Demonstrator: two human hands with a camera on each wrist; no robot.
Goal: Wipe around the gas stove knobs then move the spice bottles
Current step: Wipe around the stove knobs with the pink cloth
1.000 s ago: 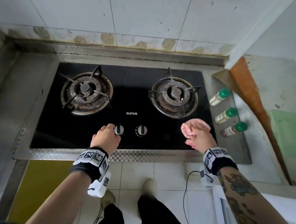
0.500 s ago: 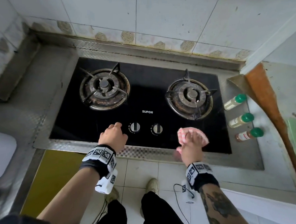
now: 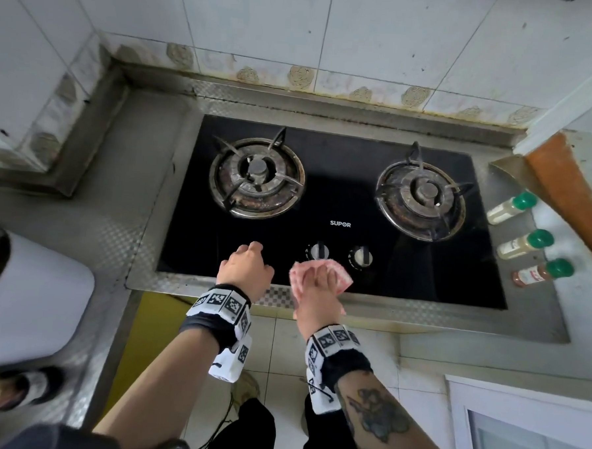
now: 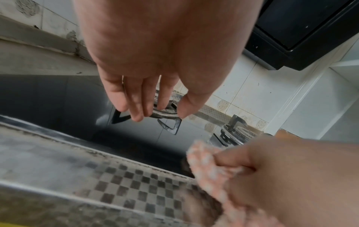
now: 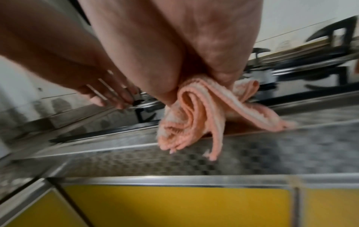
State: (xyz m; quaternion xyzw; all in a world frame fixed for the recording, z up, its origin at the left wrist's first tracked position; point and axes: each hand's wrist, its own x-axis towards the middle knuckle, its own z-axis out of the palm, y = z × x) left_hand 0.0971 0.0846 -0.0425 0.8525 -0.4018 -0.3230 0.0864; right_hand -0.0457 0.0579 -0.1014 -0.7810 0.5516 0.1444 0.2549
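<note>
The black glass gas stove (image 3: 340, 206) carries two round knobs, the left knob (image 3: 319, 250) and the right knob (image 3: 361, 256). My right hand (image 3: 319, 284) grips a bunched pink cloth (image 3: 321, 272) against the glass just in front of the left knob; the same cloth (image 5: 194, 116) hangs in folds below the palm in the right wrist view. My left hand (image 3: 248, 266) hovers over the glass left of the knobs, fingers (image 4: 136, 110) relaxed and holding nothing. Three green-capped spice bottles (image 3: 509, 209) (image 3: 523, 243) (image 3: 542, 273) lie on the steel counter right of the stove.
Two burners with pan supports (image 3: 257, 177) (image 3: 421, 200) stand behind the knobs. A checkered steel rim (image 3: 188, 280) edges the front, over a yellow cabinet front (image 5: 174, 204). A brown wooden board (image 3: 570, 197) leans at the far right. A white appliance (image 3: 30, 299) sits at the left.
My right hand has carried the cloth leftwards, from right of both knobs to in front of the left knob. My left hand has come off the left knob and drawn back left.
</note>
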